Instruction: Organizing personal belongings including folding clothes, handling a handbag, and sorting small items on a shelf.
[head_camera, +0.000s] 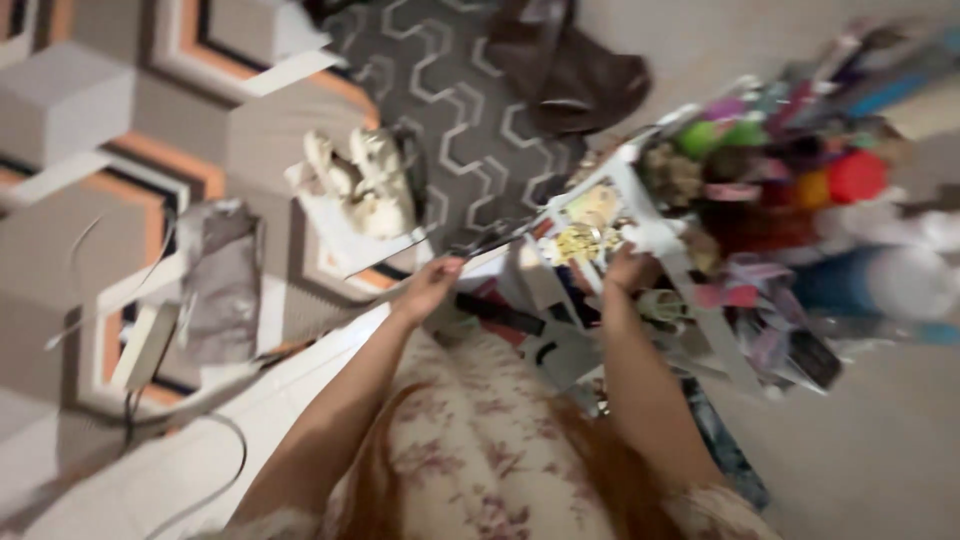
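1. Low in the frame, our floral-print lap (480, 450) filled the foreground, both bare forearms reaching up from it.
2. At centre, our left hand (432, 283) touched the near edge of a flat white tray (590, 225) of small trinkets, and our right hand (628, 270) met its right side. The hands were apart; in the blur we could not tell whether either was clamped on it.
3. The tray's long axis ran from lower left to upper right, its far end pointing at the crowded white shelf (700, 300) of bright toys at right.
4. We judged that a tilted tray could spill its trinkets, or knock the shelf's clutter.
5. Farther off, cream soft toys (362, 182) sat above left, and a dark cloth (570, 65) lay at top centre.
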